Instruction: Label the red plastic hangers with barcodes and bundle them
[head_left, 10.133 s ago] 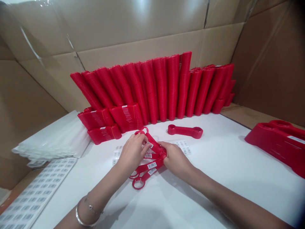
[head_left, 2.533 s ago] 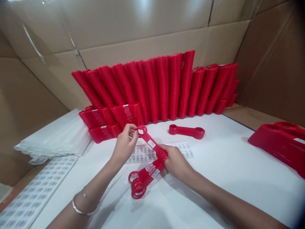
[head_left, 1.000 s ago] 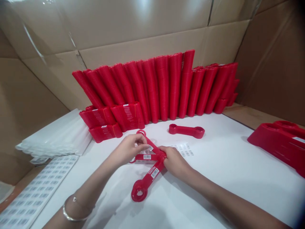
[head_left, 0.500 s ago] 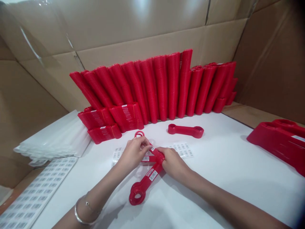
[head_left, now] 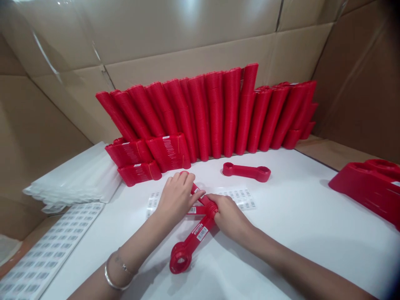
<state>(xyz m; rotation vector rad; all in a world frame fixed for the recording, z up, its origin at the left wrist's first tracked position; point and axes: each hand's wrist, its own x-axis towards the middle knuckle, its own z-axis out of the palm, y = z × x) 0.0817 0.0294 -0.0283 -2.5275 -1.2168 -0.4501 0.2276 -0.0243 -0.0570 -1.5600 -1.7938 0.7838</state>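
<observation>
In the head view, the right hand [head_left: 231,216] is closed around the gathered ends of several red plastic bars [head_left: 210,208], which fan out to the left from its grip, above the white table [head_left: 296,204]. The left hand [head_left: 176,196] lies over the upper bar [head_left: 204,201], its fingers bent across the far end and its thumb stretched out at the white label [head_left: 197,191]; whether it grips the bar or only presses on it cannot be told. A middle bar [head_left: 200,210] runs under the left hand, its label partly covered. The lower bars [head_left: 189,246] overlap and point toward the person, ring ends outermost, with a barcode label [head_left: 202,233] facing up.

Behind the hands lies a sheet of stickers [head_left: 242,198], and beyond it a separate red piece [head_left: 246,171]. Tall red stacks [head_left: 215,112] lean in a row along the back, with smaller red bundles [head_left: 168,152] in front at the left. Clear plastic bags [head_left: 75,177] and a larger sticker sheet [head_left: 53,254] lie farther left; another red stack [head_left: 365,191] sits at the right edge.
</observation>
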